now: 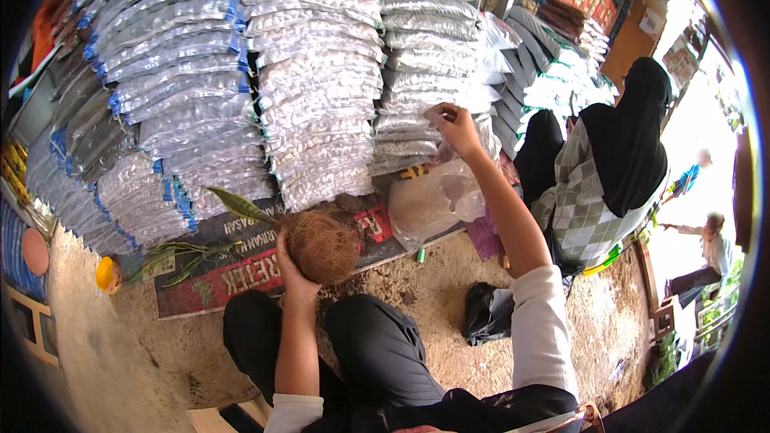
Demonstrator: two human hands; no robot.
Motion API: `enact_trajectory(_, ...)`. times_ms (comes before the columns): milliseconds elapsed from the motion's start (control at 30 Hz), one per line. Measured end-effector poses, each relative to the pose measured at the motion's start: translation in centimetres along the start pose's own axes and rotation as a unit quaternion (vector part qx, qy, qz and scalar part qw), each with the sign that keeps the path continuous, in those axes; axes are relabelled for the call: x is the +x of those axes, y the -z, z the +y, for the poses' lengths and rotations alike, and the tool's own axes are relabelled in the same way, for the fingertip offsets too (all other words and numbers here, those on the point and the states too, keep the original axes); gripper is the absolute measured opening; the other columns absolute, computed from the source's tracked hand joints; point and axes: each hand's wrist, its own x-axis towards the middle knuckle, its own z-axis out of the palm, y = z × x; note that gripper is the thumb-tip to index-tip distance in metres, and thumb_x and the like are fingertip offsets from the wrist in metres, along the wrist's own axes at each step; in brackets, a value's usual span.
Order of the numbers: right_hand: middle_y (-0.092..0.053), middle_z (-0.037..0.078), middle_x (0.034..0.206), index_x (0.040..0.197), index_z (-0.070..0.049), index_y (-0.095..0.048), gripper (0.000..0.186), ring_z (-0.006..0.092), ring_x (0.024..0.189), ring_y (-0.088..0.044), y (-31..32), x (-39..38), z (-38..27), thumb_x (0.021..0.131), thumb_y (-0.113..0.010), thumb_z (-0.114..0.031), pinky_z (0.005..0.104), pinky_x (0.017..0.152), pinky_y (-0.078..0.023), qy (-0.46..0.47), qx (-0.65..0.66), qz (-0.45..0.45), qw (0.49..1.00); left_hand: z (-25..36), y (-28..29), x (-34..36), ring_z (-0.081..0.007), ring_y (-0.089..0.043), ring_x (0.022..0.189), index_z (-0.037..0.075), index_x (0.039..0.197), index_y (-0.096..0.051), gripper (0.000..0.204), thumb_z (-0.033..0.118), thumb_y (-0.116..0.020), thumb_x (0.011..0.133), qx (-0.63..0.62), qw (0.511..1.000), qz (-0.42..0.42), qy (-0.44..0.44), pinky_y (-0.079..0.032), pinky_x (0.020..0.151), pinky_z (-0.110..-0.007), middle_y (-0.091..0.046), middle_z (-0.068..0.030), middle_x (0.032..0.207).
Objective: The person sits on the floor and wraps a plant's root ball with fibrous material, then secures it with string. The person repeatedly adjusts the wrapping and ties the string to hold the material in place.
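Observation:
My left hand (297, 274) is wrapped around the left side of a ball of brown coconut fibre (322, 247), held above my knees. A long green leaf (239, 205) with pale edges sticks out at the ball's upper left. My right hand (455, 127) is raised farther out to the right, its thumb and fingers pinched together. What they hold is too small to make out. Just below that hand a clear plastic bag (433, 202) lies crumpled on the printed mat (192, 295), partly behind my forearm.
Tall stacks of filled clear bags (313, 72) stand along the far side. More green leaves (188, 255) lie at the mat's left, near a yellow cup (107, 275). A black plastic bag (488, 313) lies right of my knees. Another person (605, 168) sits close on the right.

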Motion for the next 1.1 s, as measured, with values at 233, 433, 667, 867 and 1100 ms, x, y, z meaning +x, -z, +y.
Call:
enact_trajectory(233, -0.061, 0.009, 0.070, 0.080, 0.002, -0.062, 0.012, 0.0149, 0.063, -0.057, -4.8, -5.0, -10.3, 0.073, -0.064, -0.008, 0.0275, 0.057, -0.045, 0.174, -0.014, -0.032, 0.984, 0.9, -0.6, -1.6, -0.0269, -0.056, 0.099, 0.006, 0.110, -0.052, 0.048, 0.044, -0.038, 0.085, 0.031, 0.999, -0.025, -0.024, -0.046, 0.084, -0.045, -0.057, -0.0127, 0.107)
enact_trajectory(433, -0.060, 0.010, 0.073, 0.078, -0.004, -0.064, 0.008, 0.0215, 0.064, -0.057, -9.4, -10.1, -15.9, 0.070, -0.064, -0.004, 0.0313, 0.060, -0.048, 0.408, -0.153, -0.091, 0.895, 1.2, -0.3, -2.8, -0.0262, -0.054, 0.102, 0.007, 0.117, -0.045, 0.058, 0.054, -0.034, 0.086, 0.074, 0.994, -0.066, -0.052, -0.045, 0.086, -0.044, -0.053, -0.0130, 0.113)
enact_trajectory(667, -0.053, 0.011, 0.090, 0.099, -0.001, -0.056, 0.036, 0.0250, 0.084, -0.053, -11.6, -14.9, -17.3, 0.071, -0.053, -0.024, 0.0362, 0.074, -0.043, 0.471, -0.228, -0.277, 0.806, 1.5, 0.4, -4.0, -0.0229, -0.052, 0.103, 0.010, 0.120, -0.043, 0.059, 0.056, -0.029, 0.087, 0.073, 0.985, -0.103, -0.117, -0.046, 0.085, -0.041, -0.050, -0.0102, 0.115)
enact_trajectory(867, -0.049, 0.014, 0.092, 0.105, 0.001, -0.052, 0.040, 0.0294, 0.083, -0.051, -11.1, -17.0, -17.8, 0.080, -0.048, -0.029, 0.0386, 0.075, -0.041, 0.450, -0.185, -0.285, 0.826, 1.7, -1.3, -7.1, -0.0204, -0.055, 0.098, 0.010, 0.115, -0.047, 0.047, 0.045, -0.035, 0.088, 0.071, 0.989, -0.105, -0.074, -0.047, 0.082, -0.039, -0.053, -0.0084, 0.111)
enact_trajectory(1100, -0.047, 0.018, 0.111, 0.112, 0.003, -0.048, 0.041, 0.0322, 0.098, -0.049, -9.5, -18.2, -18.4, 0.086, -0.043, -0.028, 0.0393, 0.083, -0.040, 0.319, -0.224, -0.314, 0.866, 0.9, 0.6, -8.1, -0.0204, -0.054, 0.099, 0.007, 0.112, -0.049, 0.043, 0.040, -0.045, 0.084, 0.164, 0.986, -0.006, -0.007, -0.047, 0.081, -0.039, -0.054, -0.0087, 0.108)
